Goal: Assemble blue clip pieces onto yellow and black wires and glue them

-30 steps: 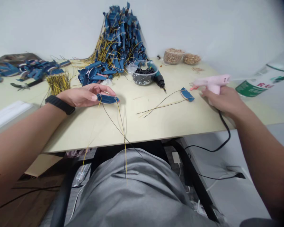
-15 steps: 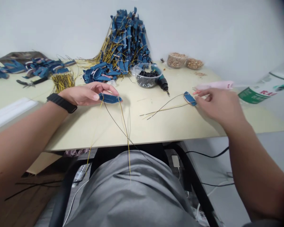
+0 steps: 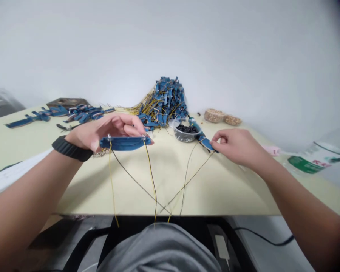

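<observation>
My left hand (image 3: 116, 130) is closed on a long blue strip-shaped piece (image 3: 123, 143), thumb at one end and fingertips at the other. Yellow and black wires hang from both its ends toward the table's front edge. Over on the right, my right hand (image 3: 232, 145) pinches a second, smaller blue wired piece (image 3: 206, 143) at its right side. Dark and yellow wires trail down from that one and cross over the table. Just behind it stands a clear round tub (image 3: 186, 130) of small black parts.
A large heap of blue wired pieces (image 3: 170, 100) rises against the wall. More blue pieces (image 3: 86, 112) and pliers (image 3: 65, 127) lie at the left. Bags of tan bits (image 3: 214, 115) sit behind, and a labelled plastic bottle (image 3: 314, 162) lies at the right.
The head view has tilted upward. My right hand has lifted the smaller blue piece and brought it leftward, toward the tub. The left hand keeps hold of the longer piece, now raised nearer the camera.
</observation>
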{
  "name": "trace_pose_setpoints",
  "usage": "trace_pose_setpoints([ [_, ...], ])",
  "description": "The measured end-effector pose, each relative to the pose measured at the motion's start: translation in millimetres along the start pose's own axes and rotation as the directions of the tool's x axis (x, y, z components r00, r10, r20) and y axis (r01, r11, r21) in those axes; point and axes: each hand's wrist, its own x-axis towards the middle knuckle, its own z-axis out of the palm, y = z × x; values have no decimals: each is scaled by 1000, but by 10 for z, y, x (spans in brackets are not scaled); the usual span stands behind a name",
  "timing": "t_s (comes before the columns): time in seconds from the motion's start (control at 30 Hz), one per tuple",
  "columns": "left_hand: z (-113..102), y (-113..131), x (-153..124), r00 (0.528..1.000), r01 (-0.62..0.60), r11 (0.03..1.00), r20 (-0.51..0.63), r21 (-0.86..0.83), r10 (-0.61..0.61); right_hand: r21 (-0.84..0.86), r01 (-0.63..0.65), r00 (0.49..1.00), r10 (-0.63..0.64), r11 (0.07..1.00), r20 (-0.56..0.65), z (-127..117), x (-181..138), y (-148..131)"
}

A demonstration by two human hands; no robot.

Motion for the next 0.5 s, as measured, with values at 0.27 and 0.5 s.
trace_pose_setpoints([
  [0.27,137,354,-56,996,49,993,-66,-107,-56,87,318,948,-317,944,-29,-559,908,-1277],
  [0.5,-190,170,-54,996,-62,998,-66,-2,61,-44,101,953,-110,994,-284,-1084,2432,-1545],
])
